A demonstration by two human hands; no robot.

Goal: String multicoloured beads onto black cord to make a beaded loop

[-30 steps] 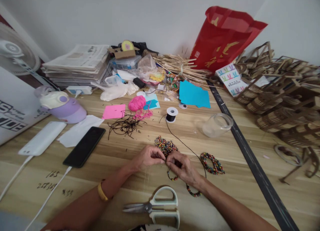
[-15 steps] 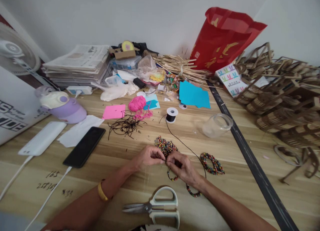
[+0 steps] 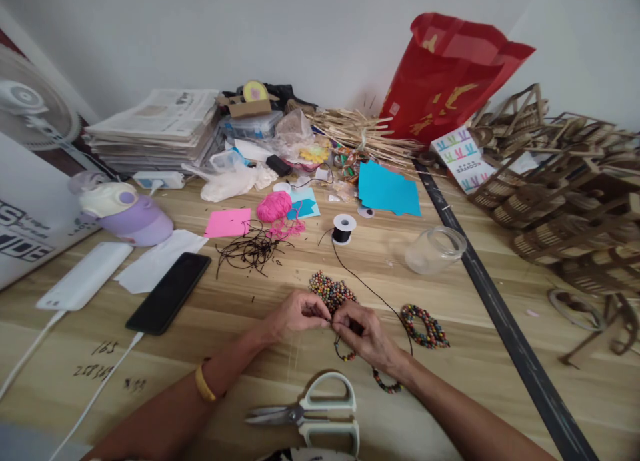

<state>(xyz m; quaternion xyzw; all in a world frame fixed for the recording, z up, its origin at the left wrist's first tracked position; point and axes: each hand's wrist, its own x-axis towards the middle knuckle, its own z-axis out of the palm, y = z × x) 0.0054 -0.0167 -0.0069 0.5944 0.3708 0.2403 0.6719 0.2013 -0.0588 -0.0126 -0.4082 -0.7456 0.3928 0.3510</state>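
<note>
Strand of small, round, multicoloured beads (image 3: 346,356), threaded on thin black cord (image 3: 336,343): short beaded run at five o'clock from the meeting point of both hands, tucked close under the right hand (image 3: 367,333); long axis curving down from the pinch towards five. Nearer to right than to left. Second run of like-coloured beads (image 3: 386,383) between four and five, by the right wrist; link with the first hidden behind the hand, impossible to confirm.

Right hand: thumb and forefinger pinched together, apparently on the cord. Left hand (image 3: 300,312): thumb and forefinger tips likewise together, just beside the right, seemingly on a cord end; detail too small for certainty.

Surroundings: heap of loose, round, multicoloured beads (image 3: 330,291) at twelve, just beyond the pinch; coiled ring of strung multicoloured beads (image 3: 433,334) at three; pale-handled metal scissors (image 3: 296,414) at six, blades towards nine.
</note>
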